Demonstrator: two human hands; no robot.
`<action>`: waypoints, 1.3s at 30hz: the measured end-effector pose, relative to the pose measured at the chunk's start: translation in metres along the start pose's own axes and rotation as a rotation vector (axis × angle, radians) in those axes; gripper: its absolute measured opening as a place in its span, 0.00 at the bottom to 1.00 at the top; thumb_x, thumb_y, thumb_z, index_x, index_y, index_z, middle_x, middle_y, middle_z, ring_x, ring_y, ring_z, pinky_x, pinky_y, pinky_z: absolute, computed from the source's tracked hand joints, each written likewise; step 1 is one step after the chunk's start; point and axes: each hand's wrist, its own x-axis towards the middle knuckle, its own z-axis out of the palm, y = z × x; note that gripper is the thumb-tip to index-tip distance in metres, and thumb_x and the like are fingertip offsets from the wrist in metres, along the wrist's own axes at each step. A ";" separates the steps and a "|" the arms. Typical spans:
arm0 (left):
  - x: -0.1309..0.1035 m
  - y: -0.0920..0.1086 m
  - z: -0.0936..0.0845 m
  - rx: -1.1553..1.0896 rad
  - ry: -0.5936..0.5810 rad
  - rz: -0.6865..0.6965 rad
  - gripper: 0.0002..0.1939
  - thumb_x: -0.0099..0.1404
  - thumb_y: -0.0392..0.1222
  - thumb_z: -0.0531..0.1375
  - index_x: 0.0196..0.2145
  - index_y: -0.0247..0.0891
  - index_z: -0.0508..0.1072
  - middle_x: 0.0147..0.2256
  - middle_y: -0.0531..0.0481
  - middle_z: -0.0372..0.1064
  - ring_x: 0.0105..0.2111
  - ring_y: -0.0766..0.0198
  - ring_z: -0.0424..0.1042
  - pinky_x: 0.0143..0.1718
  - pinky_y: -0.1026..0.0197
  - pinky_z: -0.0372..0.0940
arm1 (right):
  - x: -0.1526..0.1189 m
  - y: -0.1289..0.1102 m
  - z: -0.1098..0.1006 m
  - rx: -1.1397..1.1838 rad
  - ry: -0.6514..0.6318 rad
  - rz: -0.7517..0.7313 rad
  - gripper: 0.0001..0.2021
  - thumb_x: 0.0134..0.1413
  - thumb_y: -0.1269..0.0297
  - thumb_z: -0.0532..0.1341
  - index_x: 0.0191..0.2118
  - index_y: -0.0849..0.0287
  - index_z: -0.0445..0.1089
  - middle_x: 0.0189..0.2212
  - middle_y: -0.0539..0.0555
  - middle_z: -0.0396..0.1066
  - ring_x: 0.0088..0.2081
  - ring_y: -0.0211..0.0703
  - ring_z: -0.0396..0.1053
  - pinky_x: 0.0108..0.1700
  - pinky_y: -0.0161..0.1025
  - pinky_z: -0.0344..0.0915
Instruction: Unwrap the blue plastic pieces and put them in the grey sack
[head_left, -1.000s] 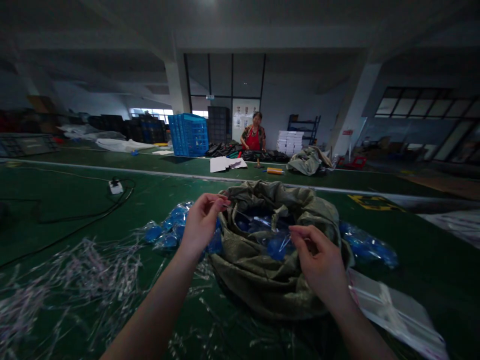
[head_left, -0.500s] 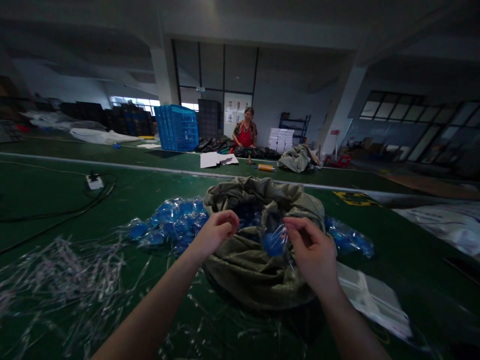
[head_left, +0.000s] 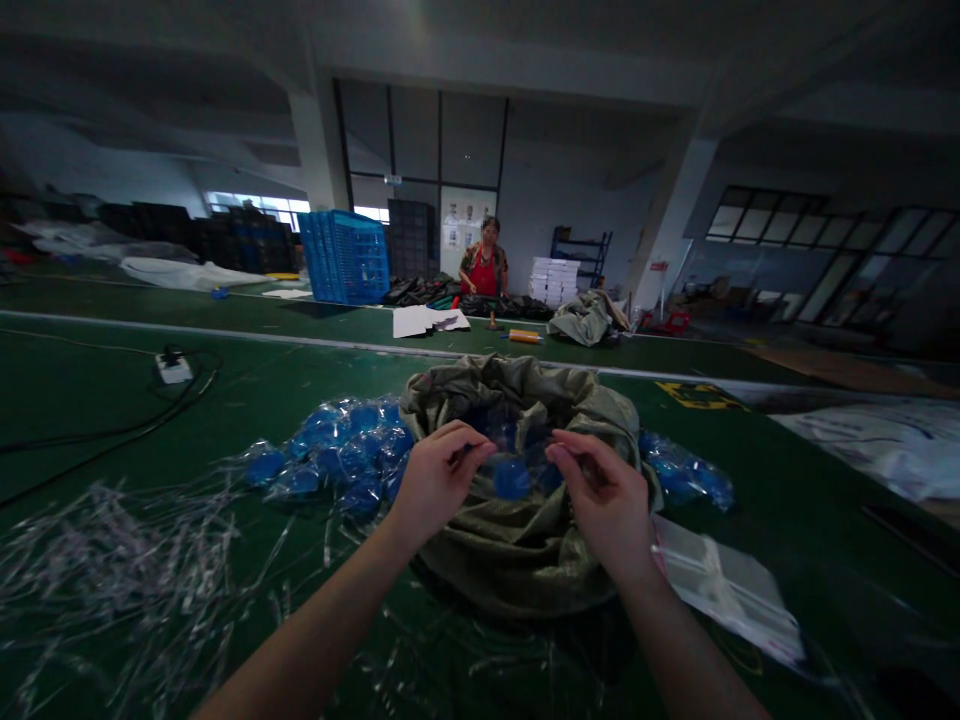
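The left hand (head_left: 491, 449) pinches the clear bag (head_left: 528, 462) at its near side, thumb against forefinger. The right hand (head_left: 552, 447) is closed at fingertip level on the bag's other side. The blue piece (head_left: 511, 479) hangs between the two hands, inside the bag, over the mouth of the olive sack (head_left: 517, 560). The sack's rolled rim rings the opening beyond and below the fingers, and a narrow gap separates the two sets of fingertips.

Left of the left hand, more wrapped blue pieces (head_left: 330, 450) lie against the sack; nearer the wearer on that side spread loose clear strips (head_left: 127, 560). Green worktop (head_left: 247, 375) shows between the blue pieces and the power strip (head_left: 174, 368), farther left. Right of the right hand, more bagged blue pieces (head_left: 686, 472) touch the sack, with a flat pale packet (head_left: 727, 585) nearer the wearer. Past both hands, the worktop's pale far edge runs behind the sack; a person (head_left: 484, 265) stands beyond.
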 end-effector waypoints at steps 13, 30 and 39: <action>-0.001 0.007 0.005 -0.515 0.060 -0.323 0.12 0.63 0.49 0.57 0.33 0.35 0.70 0.34 0.46 0.75 0.33 0.60 0.76 0.33 0.61 0.68 | 0.004 0.005 0.009 0.315 0.106 0.358 0.16 0.49 0.56 0.65 0.43 0.59 0.71 0.28 0.52 0.76 0.32 0.43 0.74 0.41 0.44 0.72; 0.004 0.010 0.006 -0.494 0.121 -0.472 0.17 0.56 0.53 0.63 0.32 0.36 0.71 0.34 0.47 0.75 0.33 0.57 0.76 0.28 0.60 0.72 | 0.001 0.010 0.016 0.534 -0.074 0.585 0.11 0.46 0.57 0.67 0.30 0.60 0.74 0.27 0.52 0.76 0.31 0.42 0.75 0.34 0.39 0.75; 0.002 0.001 0.002 -0.568 -0.158 -0.563 0.18 0.56 0.53 0.63 0.35 0.34 0.72 0.38 0.46 0.75 0.37 0.59 0.74 0.34 0.59 0.72 | 0.005 0.011 0.012 0.552 0.067 0.620 0.13 0.40 0.56 0.70 0.28 0.60 0.74 0.25 0.50 0.75 0.29 0.39 0.73 0.29 0.35 0.74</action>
